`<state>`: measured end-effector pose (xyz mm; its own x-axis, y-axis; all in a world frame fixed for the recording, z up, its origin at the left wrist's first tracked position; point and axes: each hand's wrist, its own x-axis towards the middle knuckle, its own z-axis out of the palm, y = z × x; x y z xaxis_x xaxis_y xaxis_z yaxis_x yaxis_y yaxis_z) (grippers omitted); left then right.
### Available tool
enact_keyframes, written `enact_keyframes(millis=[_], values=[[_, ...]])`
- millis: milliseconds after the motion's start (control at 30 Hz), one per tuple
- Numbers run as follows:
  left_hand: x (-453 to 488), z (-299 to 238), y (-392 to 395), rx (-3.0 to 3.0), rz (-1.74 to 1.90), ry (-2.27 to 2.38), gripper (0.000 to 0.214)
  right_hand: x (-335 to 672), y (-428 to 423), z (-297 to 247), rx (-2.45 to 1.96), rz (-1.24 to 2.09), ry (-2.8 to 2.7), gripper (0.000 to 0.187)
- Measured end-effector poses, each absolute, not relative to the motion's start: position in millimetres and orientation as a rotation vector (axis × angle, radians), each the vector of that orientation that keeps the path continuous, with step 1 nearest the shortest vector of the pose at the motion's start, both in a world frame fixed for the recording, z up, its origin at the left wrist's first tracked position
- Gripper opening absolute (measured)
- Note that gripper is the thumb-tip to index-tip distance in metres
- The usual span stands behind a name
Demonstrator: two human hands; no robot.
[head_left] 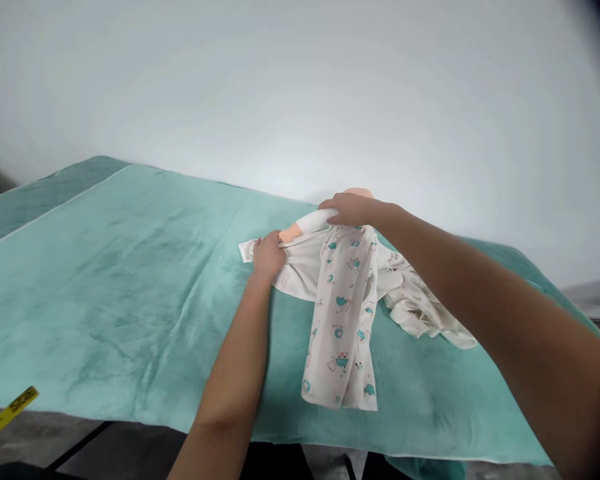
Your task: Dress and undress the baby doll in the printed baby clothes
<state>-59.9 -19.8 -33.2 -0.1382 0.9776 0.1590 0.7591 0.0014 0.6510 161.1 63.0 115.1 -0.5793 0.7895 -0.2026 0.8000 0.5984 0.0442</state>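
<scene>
A baby doll, mostly hidden by my right hand and by cloth, lies on the green cover near the wall. One doll arm in a white sleeve points left, its hand bare. My left hand is closed on the white sleeve of a baby shirt, close to the doll's hand. Around the upper part of the doll's arm, my right hand has its fingers curled. The shirt's printed front panel, with teal and red figures, hangs toward me.
Crumpled white printed cloth lies to the right, partly behind my right forearm. A teal plush cover spreads over the table up to the white wall. At the lower left a yellow strip sticks into view.
</scene>
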Motion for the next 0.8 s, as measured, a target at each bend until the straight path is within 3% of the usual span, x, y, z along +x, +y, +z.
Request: enact_keyframes(millis=[200, 333, 500, 633, 800], values=[[-62, -36, -20, 1.728, 1.198, 1.777, 0.066, 144, 58, 96, 1.374, -0.196, 2.645, 0.052], [-71, -34, -36, 1.814, 1.024, 2.071, 0.042, 134, 67, 63, 1.404, -0.329, 2.695, 0.053], [-76, -37, -50, 1.788, 0.896, 2.269, 0.039, 160, 65, 26, 1.449, -0.569, 2.964, 0.050], [-74, -44, -52, 1.782, 0.976, 2.314, 0.038, 234, 30, -5, 1.879, -0.506, 3.060, 0.051], [-70, -46, -54, 1.814, 1.091, 2.357, 0.042, 330, -21, -46, 2.481, -0.292, 2.744, 0.051]])
